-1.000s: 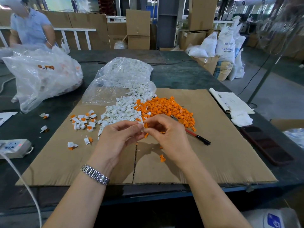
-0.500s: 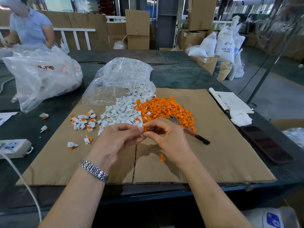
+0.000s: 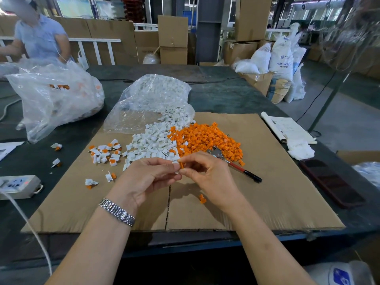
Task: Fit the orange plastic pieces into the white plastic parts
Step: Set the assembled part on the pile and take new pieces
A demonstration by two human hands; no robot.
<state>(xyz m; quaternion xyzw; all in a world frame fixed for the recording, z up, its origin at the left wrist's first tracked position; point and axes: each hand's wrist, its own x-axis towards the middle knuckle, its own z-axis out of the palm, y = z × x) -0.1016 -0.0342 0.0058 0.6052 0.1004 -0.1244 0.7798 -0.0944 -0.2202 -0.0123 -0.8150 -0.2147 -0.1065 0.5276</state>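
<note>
Head view: both hands meet over the middle of a brown cardboard sheet (image 3: pixel 267 182) laid on a dark table (image 3: pixel 226 95). The left hand (image 3: pixel 148 177), with a metal watch (image 3: pixel 117 211) at its wrist, pinches a small white plastic part (image 3: pixel 176 164) between thumb and fingertips. The right hand (image 3: pixel 207 177) has its fingers curled round an orange plastic piece (image 3: pixel 181 165), which it holds against that white part; whether the piece is seated in it cannot be told. Just behind the hands lie a heap of white parts (image 3: pixel 152 145) and, touching it on the right, a heap of orange pieces (image 3: pixel 205 138). A clear plastic bag (image 3: pixel 152 99) spills white parts into the heap. Left of the heaps sits a small group of assembled white-and-orange parts (image 3: pixel 104 153). One loose orange piece (image 3: pixel 202 198) lies below the right hand. A red-and-black pen (image 3: pixel 244 171) lies beside the orange heap, and a dark phone (image 3: pixel 331 182) rests at the cardboard's right edge.
</note>
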